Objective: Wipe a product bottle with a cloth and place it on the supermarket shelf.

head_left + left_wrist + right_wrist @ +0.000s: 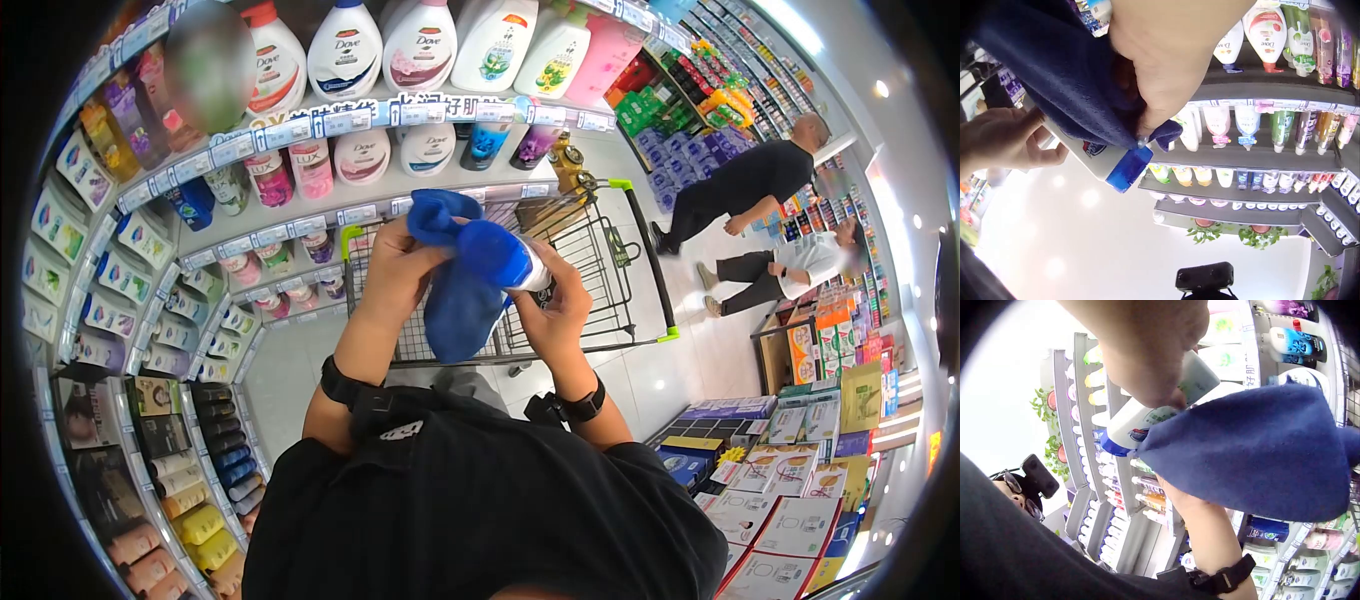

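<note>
Left hand pinches dark-blue fabric cloth near blue plastic cap of white bottle; right hand grips bottle above black wire cart. Imo steady bottle firmly, gather loose cloth, go easy near cap.

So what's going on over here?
Someone's standing at store shelves of toiletries, over a shopping cart. Their left hand pinches a blue cloth, while their right hand grips a white bottle with a blue cap. Right now the cloth is up against the bottle near its cap, which is on.
</note>
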The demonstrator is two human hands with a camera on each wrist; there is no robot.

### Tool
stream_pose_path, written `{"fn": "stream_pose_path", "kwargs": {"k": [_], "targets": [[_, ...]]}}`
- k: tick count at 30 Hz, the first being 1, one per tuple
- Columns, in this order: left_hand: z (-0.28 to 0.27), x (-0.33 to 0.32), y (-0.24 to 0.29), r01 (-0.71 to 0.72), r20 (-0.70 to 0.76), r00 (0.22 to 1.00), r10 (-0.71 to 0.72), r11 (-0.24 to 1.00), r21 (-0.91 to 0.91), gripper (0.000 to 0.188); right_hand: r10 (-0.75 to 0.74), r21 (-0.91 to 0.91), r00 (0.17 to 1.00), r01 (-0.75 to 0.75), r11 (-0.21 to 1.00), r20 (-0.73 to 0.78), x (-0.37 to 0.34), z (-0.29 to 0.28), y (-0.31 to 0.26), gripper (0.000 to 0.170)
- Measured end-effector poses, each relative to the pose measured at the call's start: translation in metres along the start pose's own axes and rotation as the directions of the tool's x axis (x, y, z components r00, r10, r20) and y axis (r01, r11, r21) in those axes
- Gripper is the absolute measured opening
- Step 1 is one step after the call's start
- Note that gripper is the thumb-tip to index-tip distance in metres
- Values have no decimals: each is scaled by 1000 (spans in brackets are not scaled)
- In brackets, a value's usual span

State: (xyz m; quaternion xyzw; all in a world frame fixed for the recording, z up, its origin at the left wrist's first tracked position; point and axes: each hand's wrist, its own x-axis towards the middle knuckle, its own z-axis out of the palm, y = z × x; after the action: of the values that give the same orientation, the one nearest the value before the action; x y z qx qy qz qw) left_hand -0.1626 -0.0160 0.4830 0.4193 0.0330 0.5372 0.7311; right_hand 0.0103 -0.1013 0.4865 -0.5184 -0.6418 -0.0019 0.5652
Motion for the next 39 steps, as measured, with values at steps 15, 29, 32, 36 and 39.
{"fn": "stream_pose_path", "kwargs": {"k": [15, 29, 32, 36, 39], "targets": [[16, 3, 17, -288, 227, 957, 179, 643, 710, 34, 5, -140, 999, 1, 990, 38, 13, -13, -3, 48], [-4, 0, -22, 439, 51, 899, -436, 887, -142, 62, -119, -448, 985, 161, 880, 121, 10, -21, -9, 51], [-2, 0, -21, 454, 57, 891, -451, 879, -145, 60, -118, -440, 987, 153, 885, 106, 9, -23, -10, 53], [-5, 10, -17, 495, 14, 867, -499, 856, -148, 58, -118, -438, 988, 150, 886, 101, 11, -21, -12, 52], [-9, 13, -17, 476, -30, 875, -483, 871, -124, 56, -109, -431, 989, 142, 891, 102, 11, -20, -12, 52]]}}
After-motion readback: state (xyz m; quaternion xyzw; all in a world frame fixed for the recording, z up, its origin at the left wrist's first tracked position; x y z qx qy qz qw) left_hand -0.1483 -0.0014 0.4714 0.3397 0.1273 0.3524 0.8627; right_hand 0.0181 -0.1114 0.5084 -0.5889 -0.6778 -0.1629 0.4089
